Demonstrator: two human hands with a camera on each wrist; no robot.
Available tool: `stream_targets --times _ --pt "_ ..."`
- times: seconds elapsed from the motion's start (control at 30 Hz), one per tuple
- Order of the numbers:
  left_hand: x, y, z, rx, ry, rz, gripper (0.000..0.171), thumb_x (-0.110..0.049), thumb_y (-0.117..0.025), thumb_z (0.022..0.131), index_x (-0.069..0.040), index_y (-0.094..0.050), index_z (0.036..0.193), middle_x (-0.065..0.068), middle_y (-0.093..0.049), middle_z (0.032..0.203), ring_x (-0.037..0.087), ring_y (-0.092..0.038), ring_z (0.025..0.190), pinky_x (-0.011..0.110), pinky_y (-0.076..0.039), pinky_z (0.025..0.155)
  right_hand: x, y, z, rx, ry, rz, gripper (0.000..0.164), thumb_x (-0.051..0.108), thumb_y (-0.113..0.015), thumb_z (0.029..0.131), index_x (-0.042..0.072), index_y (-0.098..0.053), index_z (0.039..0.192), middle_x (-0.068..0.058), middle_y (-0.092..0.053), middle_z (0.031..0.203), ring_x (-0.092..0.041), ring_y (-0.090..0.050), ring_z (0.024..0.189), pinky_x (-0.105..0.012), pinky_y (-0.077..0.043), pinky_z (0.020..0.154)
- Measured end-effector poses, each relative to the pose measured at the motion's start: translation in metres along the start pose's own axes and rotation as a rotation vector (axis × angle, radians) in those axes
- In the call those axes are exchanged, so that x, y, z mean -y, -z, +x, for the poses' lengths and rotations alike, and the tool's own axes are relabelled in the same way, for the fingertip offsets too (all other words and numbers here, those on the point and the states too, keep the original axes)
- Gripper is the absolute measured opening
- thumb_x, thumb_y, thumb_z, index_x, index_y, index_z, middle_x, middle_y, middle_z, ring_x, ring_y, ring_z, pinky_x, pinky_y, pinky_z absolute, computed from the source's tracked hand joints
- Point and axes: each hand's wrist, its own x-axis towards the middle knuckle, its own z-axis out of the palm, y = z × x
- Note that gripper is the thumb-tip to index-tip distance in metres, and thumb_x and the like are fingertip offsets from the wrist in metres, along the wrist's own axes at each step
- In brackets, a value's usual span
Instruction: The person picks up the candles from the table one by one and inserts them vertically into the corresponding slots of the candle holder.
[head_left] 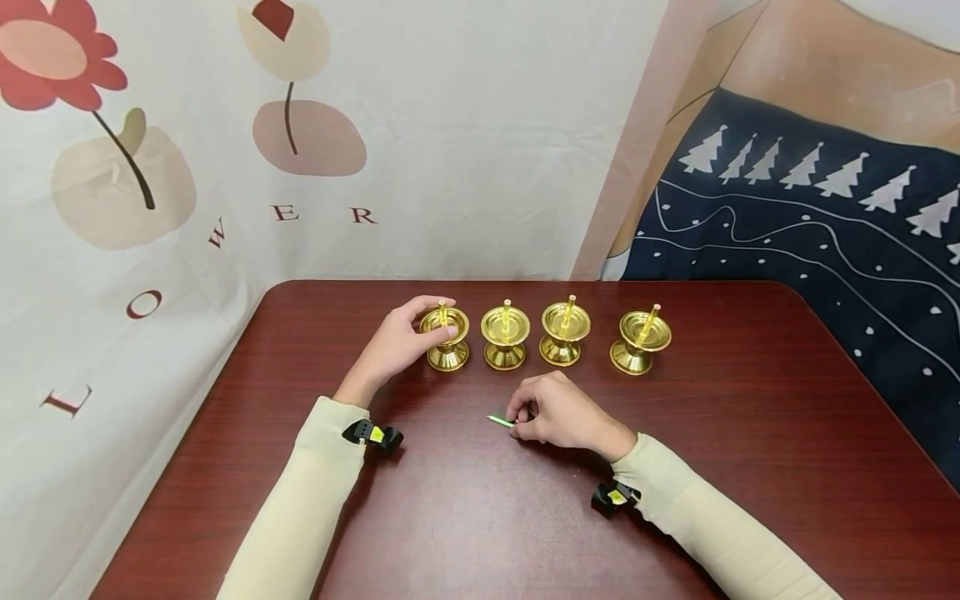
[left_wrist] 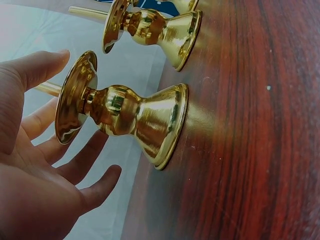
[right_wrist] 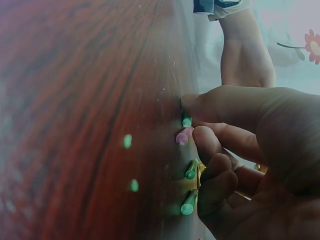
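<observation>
My left hand (head_left: 401, 340) is around the leftmost brass candle holder (head_left: 447, 357). Loosely spread fingers reach behind its dish (left_wrist: 65, 117), while the thumb passes over the rim beside the upright brass rod (left_wrist: 49, 89). My right hand (head_left: 561, 410) is low over the table in front of the holders. Its thumb and index finger pinch the end of a thin green stick with a pale pointed tip (head_left: 499, 421), like a small candle. In the right wrist view, a pink stick (right_wrist: 183, 137) and other green sticks (right_wrist: 188, 204) show beside the curled fingers; from above the hand hides them.
To the right of the left hand stand three more brass holders with rods: one close by (head_left: 506, 355), one in the middle (head_left: 561, 348) and one farther right (head_left: 632, 357). All stand on the dark red table (head_left: 450, 533), with a printed cloth (head_left: 465, 167) behind its far edge.
</observation>
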Motion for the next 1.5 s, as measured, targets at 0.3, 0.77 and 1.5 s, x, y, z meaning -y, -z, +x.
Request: stream_targets --times 0.3,0.77,1.5 --pt "0.000 0.000 0.001 -0.003 -0.019 0.002 0.047 -0.021 -0.084 0.098 -0.013 -0.072 0.142 0.007 -0.070 0.142 0.024 -0.060 0.133 0.048 -0.047 0.111 0.002 -0.001 0.000 0.007 -0.043 -0.005 0.018 0.004 -0.093 0.081 0.016 -0.079 0.082 0.012 -0.064 0.079 0.005 -0.056 0.055 -0.021 -0.051 0.055" --pt "0.007 0.001 0.000 -0.007 0.001 -0.071 0.052 -0.014 -0.089 0.095 -0.010 -0.072 0.143 0.008 -0.073 0.139 0.025 -0.070 0.118 0.031 -0.055 0.097 0.007 -0.001 -0.001 -0.014 -0.010 -0.071 0.015 0.004 -0.091 0.080 0.014 -0.080 0.082 0.011 -0.066 0.077 0.006 -0.055 0.059 -0.021 -0.051 0.059" --pt "0.017 0.004 -0.001 0.136 0.056 -0.124 0.083 -0.014 -0.090 0.093 -0.007 -0.048 0.164 0.016 -0.062 0.150 0.030 -0.060 0.130 0.048 -0.041 0.116 0.009 -0.003 -0.001 -0.034 0.011 -0.119 0.022 0.002 -0.085 0.078 0.021 -0.075 0.073 0.020 -0.058 0.067 0.002 -0.051 0.063 -0.021 -0.046 0.059"
